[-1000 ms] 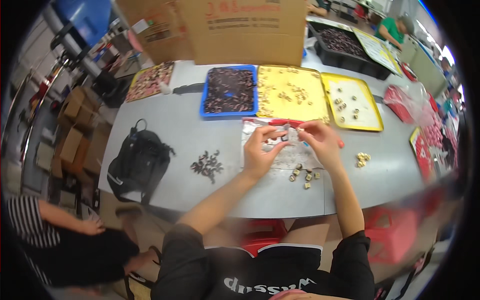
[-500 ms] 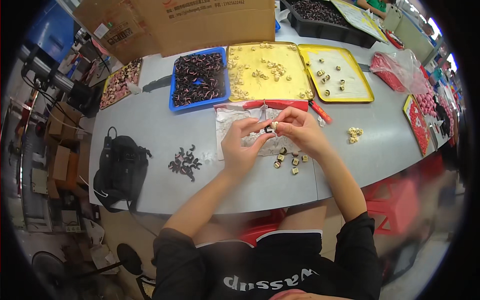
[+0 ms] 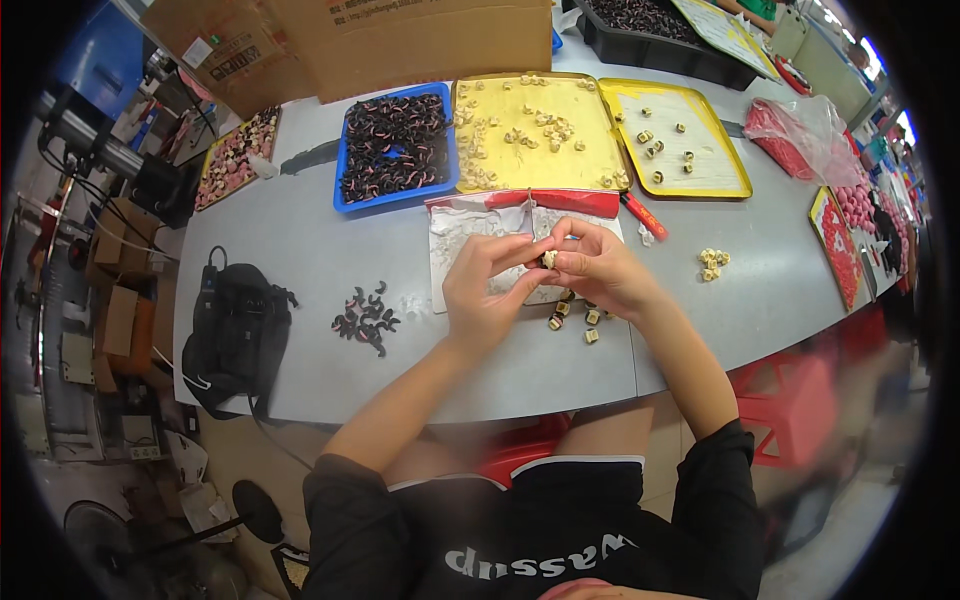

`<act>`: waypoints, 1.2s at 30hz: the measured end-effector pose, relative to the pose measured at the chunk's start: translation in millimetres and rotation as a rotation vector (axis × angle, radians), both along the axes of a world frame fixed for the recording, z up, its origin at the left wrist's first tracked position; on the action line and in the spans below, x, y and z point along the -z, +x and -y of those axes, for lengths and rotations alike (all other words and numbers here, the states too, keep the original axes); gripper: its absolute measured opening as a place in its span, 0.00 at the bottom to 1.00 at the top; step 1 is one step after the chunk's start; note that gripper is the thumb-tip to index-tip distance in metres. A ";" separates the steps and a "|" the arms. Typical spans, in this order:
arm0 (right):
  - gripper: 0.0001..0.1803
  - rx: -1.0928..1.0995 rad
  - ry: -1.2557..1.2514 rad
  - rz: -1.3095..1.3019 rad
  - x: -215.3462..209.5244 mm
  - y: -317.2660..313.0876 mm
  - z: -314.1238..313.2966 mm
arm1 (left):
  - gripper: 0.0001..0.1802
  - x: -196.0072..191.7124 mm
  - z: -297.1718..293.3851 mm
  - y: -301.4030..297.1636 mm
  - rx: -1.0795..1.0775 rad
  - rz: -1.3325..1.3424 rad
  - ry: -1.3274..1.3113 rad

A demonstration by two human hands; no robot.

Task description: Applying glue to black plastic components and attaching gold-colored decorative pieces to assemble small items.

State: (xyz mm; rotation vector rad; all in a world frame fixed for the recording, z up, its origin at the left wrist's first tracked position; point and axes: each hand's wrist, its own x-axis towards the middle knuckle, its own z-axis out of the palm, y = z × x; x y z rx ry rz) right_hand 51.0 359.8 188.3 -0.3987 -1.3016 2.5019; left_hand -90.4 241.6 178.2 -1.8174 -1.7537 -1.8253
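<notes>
Above a paper-covered red and white pad (image 3: 455, 250), my two hands meet fingertip to fingertip. The right hand (image 3: 608, 268) pinches a small cream-coloured blocky piece (image 3: 549, 259). Against it my left hand (image 3: 485, 283) presses a small dark curved piece, now mostly hidden by the fingers. Just below the hands lie several cream blocks with dark bands (image 3: 592, 337). A loose pile of dark curved pieces with pink edges (image 3: 365, 320) is on the table to the left. Several plain cream pieces (image 3: 713, 262) are grouped at the right.
Behind the pad stand a blue tray (image 3: 340, 185) of dark curved pieces and two yellow trays (image 3: 540, 183) (image 3: 742, 190) of cream pieces. A red tube-shaped item (image 3: 643, 214) lies beside the pad. A black bag (image 3: 240, 335) sits left; a cardboard box (image 3: 430, 50) stands at the back.
My fingers have closed in, bringing the dark curved piece against the cream piece, so less of the dark one shows. The view has shifted slightly.
</notes>
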 end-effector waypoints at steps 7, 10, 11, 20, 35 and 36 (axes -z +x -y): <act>0.15 -0.009 -0.088 -0.089 3.5 1.5 -0.9 | 0.22 1.2 -3.9 5.5 0.040 0.075 0.073; 0.21 0.007 -0.078 -0.100 3.6 3.3 -1.2 | 0.22 2.1 -3.9 6.4 0.050 0.052 0.065; 0.25 0.015 -0.064 -0.103 2.5 3.7 -0.9 | 0.22 1.9 -4.1 7.4 0.051 0.054 0.064; 0.36 -0.022 0.030 -0.126 -11.4 2.9 0.7 | 0.21 -6.6 0.1 9.2 0.133 0.125 0.069; 0.26 -0.082 0.030 -0.058 -13.6 7.1 -0.4 | 0.16 -13.7 2.8 5.5 0.214 -0.023 0.041; 0.26 -0.081 0.029 -0.056 -12.4 7.9 -1.2 | 0.17 -14.4 3.2 5.8 0.229 -0.017 0.026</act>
